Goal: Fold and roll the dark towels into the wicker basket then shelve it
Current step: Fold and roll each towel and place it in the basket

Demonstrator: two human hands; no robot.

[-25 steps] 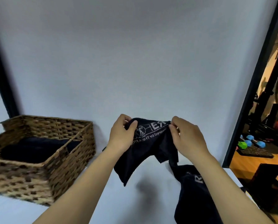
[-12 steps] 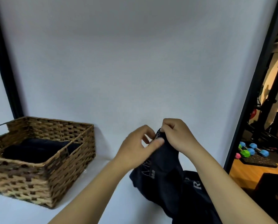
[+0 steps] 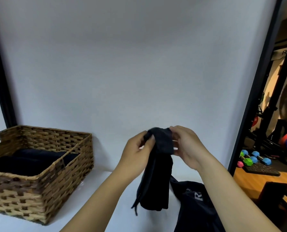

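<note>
A dark towel (image 3: 156,178) hangs folded lengthwise above the white surface, held up by its top end. My left hand (image 3: 136,154) pinches that top edge from the left, and my right hand (image 3: 186,148) pinches it from the right. The two hands are close together. A wicker basket (image 3: 59,185) stands on the surface at the left, with rolled dark towels (image 3: 27,161) inside it. Another dark towel (image 3: 196,208) with a small white logo lies in a heap at the lower right, partly behind my right forearm.
The white surface (image 3: 96,198) meets a plain white wall behind. A black frame post runs up the right side. Beyond it lies a wooden floor with coloured dumbbells (image 3: 253,159) and gym equipment.
The towel was held spread wide with its printed band showing. My hands came together, and the towel now hangs doubled in a narrow strip below them.
</note>
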